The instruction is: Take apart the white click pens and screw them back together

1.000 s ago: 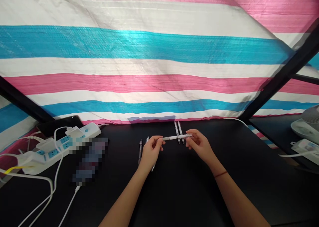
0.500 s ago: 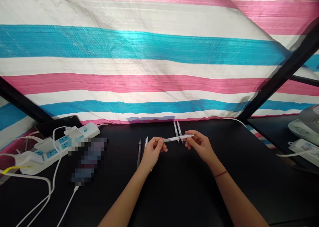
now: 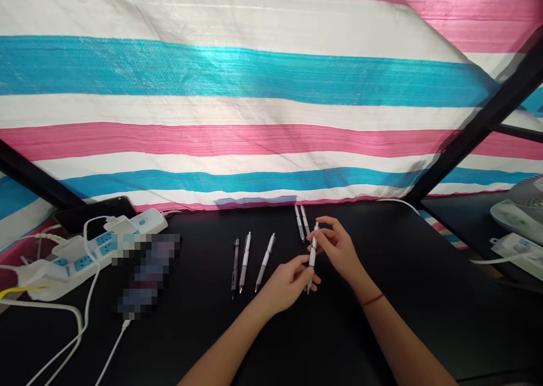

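Note:
Both hands hold one white pen (image 3: 313, 252), which stands nearly lengthwise in front of me with its tip toward me. My left hand (image 3: 292, 284) pinches its lower, grey part near the tip. Higher up, my right hand (image 3: 335, 244) grips the clip end between thumb and fingers. Just beyond them, two white pens (image 3: 302, 222) lie side by side. To the left are a dark pen (image 3: 235, 267), a white pen (image 3: 245, 261) and another white pen (image 3: 265, 263) lying slightly apart and tilted.
On the left of the black table (image 3: 190, 329) lie a white power strip (image 3: 93, 253) with cables, a blurred phone-like object (image 3: 148, 276) and a dark phone (image 3: 95, 213) behind. A striped sheet (image 3: 254, 109) hangs at the back. A fan (image 3: 517, 211) and another power strip (image 3: 520, 256) are at right.
The held pen has turned from crosswise to nearly lengthwise. My left hand has moved right and toward me, uncovering the pens on the left.

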{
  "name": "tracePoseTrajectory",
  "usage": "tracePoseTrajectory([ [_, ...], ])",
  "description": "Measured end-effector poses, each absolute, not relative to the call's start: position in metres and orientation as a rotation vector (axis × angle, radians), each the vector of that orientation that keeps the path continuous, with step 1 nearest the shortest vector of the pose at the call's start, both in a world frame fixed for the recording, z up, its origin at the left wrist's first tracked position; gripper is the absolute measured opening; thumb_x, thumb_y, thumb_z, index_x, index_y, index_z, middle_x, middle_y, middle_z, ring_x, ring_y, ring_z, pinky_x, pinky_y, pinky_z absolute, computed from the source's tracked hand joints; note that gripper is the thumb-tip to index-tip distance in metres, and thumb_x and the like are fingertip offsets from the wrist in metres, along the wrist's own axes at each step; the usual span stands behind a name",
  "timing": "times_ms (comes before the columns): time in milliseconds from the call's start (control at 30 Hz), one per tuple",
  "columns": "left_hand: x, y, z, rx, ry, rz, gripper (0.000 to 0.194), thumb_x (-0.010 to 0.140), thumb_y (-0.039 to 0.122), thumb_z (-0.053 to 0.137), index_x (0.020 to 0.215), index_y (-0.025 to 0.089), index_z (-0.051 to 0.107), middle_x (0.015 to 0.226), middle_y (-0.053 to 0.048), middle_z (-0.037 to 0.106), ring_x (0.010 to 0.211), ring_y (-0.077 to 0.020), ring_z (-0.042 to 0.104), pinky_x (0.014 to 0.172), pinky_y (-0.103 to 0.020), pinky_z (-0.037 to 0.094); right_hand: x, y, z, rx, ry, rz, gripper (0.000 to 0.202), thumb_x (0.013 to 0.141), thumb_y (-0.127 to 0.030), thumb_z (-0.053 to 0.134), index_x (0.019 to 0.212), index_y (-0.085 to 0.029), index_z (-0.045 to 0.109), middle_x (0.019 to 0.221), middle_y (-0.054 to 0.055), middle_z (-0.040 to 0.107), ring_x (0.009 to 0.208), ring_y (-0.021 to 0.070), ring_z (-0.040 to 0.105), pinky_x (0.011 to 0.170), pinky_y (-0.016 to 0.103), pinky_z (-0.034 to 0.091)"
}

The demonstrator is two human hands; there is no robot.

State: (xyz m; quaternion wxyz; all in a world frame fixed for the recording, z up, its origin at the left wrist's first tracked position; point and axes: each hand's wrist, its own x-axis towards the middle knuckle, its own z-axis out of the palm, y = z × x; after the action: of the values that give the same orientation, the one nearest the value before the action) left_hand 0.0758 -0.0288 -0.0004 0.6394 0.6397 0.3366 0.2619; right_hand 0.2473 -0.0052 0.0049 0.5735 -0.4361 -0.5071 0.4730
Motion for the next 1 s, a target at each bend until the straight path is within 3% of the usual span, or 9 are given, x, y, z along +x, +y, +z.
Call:
tracePoseTrajectory([
  [200, 0.08, -0.029, -0.012, 1.422, 0.729, 0.583, 0.026, 0.087, 0.035, 0.052, 0.102, 0.015, 0.055, 0.095, -0.01, 0.067, 0.078, -0.0169, 0.064, 0.071, -0.031, 0.05, 0.242, -0.007, 0.002, -1.07, -1.291, 1.148, 0.027, 0.081, -0.037, 0.063, 0.098, -0.019, 0.052, 0.071, 0.003, 0.067, 0.057, 0.0159, 0.065, 0.049, 0.026, 0.051],
  [300, 0.08, -0.027, -0.014, 1.383, 0.73, 0.6, 0.028, 0.087, 0.037, 0.053, 0.103, 0.014, 0.055, 0.093, -0.009, 0.065, 0.079, -0.0175, 0.064, 0.07, -0.032, 0.051, 0.243, -0.007, 0.003, -1.059, -1.276, 1.173, 0.03, 0.081, -0.037, 0.063, 0.104, -0.02, 0.051, 0.077, 0.003, 0.067, 0.06, 0.0164, 0.067, 0.051, 0.026, 0.052],
  [467, 0.081, -0.028, -0.013, 1.384, 0.745, 0.606, 0.03, 0.085, 0.04, 0.054, 0.101, 0.014, 0.056, 0.089, -0.008, 0.064, 0.077, -0.0172, 0.063, 0.069, -0.032, 0.051, 0.244, -0.007, 0.005, -1.069, -1.268, 1.175, 0.028, 0.081, -0.038, 0.063, 0.098, -0.019, 0.052, 0.076, 0.003, 0.067, 0.06, 0.0171, 0.067, 0.05, 0.026, 0.053],
  [633, 0.081, -0.028, -0.013, 1.355, 0.768, 0.65, 0.034, 0.085, 0.041, 0.053, 0.106, 0.015, 0.056, 0.087, -0.006, 0.062, 0.073, -0.0149, 0.061, 0.065, -0.03, 0.051, 0.241, -0.011, 0.01, -1.065, -1.271, 1.205, 0.043, 0.076, -0.035, 0.068, 0.113, -0.022, 0.049, 0.095, 0.005, 0.066, 0.067, 0.0181, 0.069, 0.058, 0.031, 0.058],
  [767, 0.082, -0.028, -0.016, 1.374, 0.784, 0.652, 0.034, 0.085, 0.042, 0.053, 0.105, 0.015, 0.057, 0.086, -0.006, 0.062, 0.073, -0.0155, 0.061, 0.064, -0.03, 0.051, 0.238, -0.011, 0.011, -1.097, -1.225, 1.178, 0.037, 0.075, -0.037, 0.069, 0.103, -0.02, 0.052, 0.085, 0.002, 0.064, 0.062, 0.0171, 0.067, 0.059, 0.033, 0.059],
  [900, 0.083, -0.028, -0.018, 1.375, 0.784, 0.661, 0.032, 0.087, 0.04, 0.051, 0.106, 0.015, 0.056, 0.087, -0.006, 0.061, 0.071, -0.0138, 0.06, 0.063, -0.029, 0.05, 0.237, -0.01, 0.01, -1.094, -1.217, 1.167, 0.044, 0.074, -0.039, 0.069, 0.109, -0.021, 0.051, 0.088, 0.004, 0.065, 0.064, 0.0179, 0.068, 0.059, 0.034, 0.06],
  [1000, 0.083, -0.029, -0.017, 1.402, 0.796, 0.654, 0.029, 0.087, 0.038, 0.05, 0.105, 0.015, 0.056, 0.087, -0.006, 0.061, 0.072, -0.0143, 0.06, 0.063, -0.029, 0.051, 0.238, -0.011, 0.01, -1.087, -1.227, 1.175, 0.039, 0.075, -0.039, 0.069, 0.103, -0.019, 0.053, 0.084, 0.003, 0.065, 0.064, 0.0182, 0.068, 0.06, 0.035, 0.06],
])
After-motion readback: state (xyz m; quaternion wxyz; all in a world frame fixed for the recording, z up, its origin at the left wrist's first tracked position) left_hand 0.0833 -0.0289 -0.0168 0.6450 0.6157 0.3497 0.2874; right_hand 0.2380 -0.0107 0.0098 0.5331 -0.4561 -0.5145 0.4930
